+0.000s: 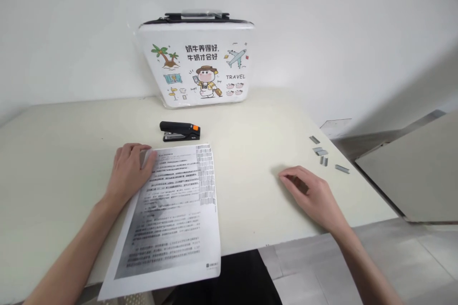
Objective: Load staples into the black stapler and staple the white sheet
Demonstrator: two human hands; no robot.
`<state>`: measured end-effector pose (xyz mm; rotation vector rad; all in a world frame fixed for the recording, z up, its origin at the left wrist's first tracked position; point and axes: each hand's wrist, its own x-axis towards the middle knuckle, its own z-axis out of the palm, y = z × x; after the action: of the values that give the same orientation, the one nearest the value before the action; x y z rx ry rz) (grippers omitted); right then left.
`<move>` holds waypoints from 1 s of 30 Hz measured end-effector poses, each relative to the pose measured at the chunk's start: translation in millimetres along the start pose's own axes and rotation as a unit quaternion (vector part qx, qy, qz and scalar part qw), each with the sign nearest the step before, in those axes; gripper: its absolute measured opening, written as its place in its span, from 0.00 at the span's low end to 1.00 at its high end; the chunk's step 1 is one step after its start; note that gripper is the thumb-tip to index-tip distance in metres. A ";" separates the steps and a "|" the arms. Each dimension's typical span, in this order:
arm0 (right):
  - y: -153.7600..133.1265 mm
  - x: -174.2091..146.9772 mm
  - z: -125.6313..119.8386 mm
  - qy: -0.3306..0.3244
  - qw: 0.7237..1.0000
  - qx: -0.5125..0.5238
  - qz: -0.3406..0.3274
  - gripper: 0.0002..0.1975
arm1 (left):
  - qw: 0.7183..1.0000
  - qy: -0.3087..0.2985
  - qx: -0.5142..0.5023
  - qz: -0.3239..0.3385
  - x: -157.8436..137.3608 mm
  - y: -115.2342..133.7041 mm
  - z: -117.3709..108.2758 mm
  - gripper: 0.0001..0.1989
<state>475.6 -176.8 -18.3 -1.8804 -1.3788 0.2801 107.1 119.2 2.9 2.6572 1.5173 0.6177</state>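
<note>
My left hand (131, 171) is closed on the upper left edge of a printed paper (179, 190), with its thumb lying on top of the page. The lower edge of the paper hangs past the front of the table. Just beyond the paper's top edge lies a black stapler (180, 131) with an orange mark, its head pointing left. My right hand (311, 193) rests on the table to the right of the paper. Its thumb and forefinger meet at the tips in a loose ring, with nothing visible between them.
A white carry case (200, 69) with cartoon prints and a black handle stands against the wall. Several strips of staples (320, 151) lie near the right edge of the table (250, 152). A pale panel (415, 171) stands beyond that edge, above the grey floor.
</note>
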 end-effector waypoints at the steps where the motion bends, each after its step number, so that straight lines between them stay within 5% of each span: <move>1: 0.3 -0.4 0.1 -0.001 1.000 -0.002 0.001 0.12 | 1.000 0.001 0.003 -0.003 -0.3 -1.4 1.2 0.25; 30: 0.1 -3.7 0.1 -0.016 1.000 0.002 0.015 0.13 | 0.998 0.005 -0.056 -0.005 -4.0 -10.4 3.0 0.21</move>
<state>474.1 -180.1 -19.4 -1.9030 -1.3702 0.3282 97.8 121.9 -3.3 2.5665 1.4528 0.6928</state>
